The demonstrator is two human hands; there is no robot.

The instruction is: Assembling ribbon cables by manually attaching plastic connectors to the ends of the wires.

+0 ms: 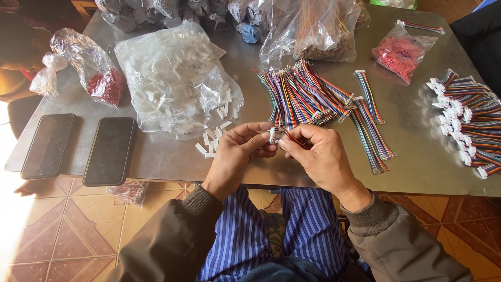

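- Centrally, the left hand (237, 154) pinches a small white plastic connector (272, 134); the right hand (318, 156) grips thin coloured wires (292, 137) touching it, above the metal table's (412, 162) near edge.
- Striped ribbon cables (302, 96) fan just behind.
- A crinkled clear bag of white connectors (172, 78) sits left, beside two black phones (109, 151).

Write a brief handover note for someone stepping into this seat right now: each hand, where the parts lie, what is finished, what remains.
Left hand pinches a small white connector. Right hand holds a wire end against it; the wire itself is barely visible.
Loose rainbow wires lie heaped just behind the hands; spare white housings spill from the open bag on the left.
Done: wires already fitted with white ends, stacked far right.
Left: the central heap, still without housings.
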